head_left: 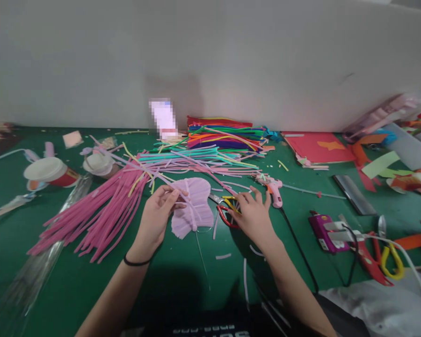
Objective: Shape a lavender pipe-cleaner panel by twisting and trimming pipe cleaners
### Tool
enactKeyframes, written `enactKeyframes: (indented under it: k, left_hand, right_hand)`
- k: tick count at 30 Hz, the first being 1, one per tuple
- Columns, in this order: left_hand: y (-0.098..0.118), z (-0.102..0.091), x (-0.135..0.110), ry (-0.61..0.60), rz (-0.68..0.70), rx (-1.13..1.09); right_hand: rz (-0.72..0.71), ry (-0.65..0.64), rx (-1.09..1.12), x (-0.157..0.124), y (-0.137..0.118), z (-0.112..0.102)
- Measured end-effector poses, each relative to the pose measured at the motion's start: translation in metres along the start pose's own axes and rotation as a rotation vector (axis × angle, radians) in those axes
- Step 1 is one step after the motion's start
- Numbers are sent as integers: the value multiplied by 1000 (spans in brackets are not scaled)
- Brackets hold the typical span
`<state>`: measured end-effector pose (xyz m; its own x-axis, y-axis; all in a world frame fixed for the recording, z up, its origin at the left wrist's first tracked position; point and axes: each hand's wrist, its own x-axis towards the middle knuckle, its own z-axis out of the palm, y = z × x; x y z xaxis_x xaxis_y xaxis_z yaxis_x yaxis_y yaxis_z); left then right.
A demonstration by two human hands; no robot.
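Note:
My left hand (pixel 157 210) pinches a lilac butterfly-shaped piece (pixel 192 206) that looks made of fuzzy pipe cleaners laid side by side. A loose lilac pipe cleaner (pixel 164 178) runs up and left from those fingers, and a thin wire (pixel 202 257) trails below the piece. To the right, the thumb and index finger of my right hand (pixel 254 210) are on the handles of the scissors (pixel 226 203), one yellow and one red; its other fingers are raised and spread. The scissor blades point left, toward the butterfly-shaped piece, whose edge lies close to their tips.
Pink pipe cleaners (pixel 101 206) fan out at left, with multicoloured bundles (pixel 224 135) at the back. A pink glue gun (pixel 272 187) lies right of my right hand, its cord running forward. Farther right are a phone (pixel 354 194), a purple box (pixel 326 231) and red-handled pliers (pixel 373 252).

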<state>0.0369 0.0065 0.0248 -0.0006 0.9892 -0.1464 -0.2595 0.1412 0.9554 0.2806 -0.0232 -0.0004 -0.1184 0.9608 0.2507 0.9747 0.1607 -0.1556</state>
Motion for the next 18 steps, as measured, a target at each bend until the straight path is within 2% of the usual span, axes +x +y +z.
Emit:
enactKeyframes:
  k: [3, 7, 13, 16, 18]
  left_hand:
    - [10, 5, 4, -36, 22, -10]
    - [25, 10, 8, -90, 30, 5]
    - [49, 7, 21, -126, 98, 98]
    - [61, 8, 28, -94, 142, 108]
    - [67, 10, 32, -99, 162, 100]
  right_hand:
    - [-47, -40, -80, -2, 1, 13]
    - [-100, -6, -92, 1, -3, 25]
    - [-137, 52, -47, -7, 10, 9]
    - [-9, 129, 102, -15, 21, -3]
    - [197, 164, 301, -21, 27, -11]
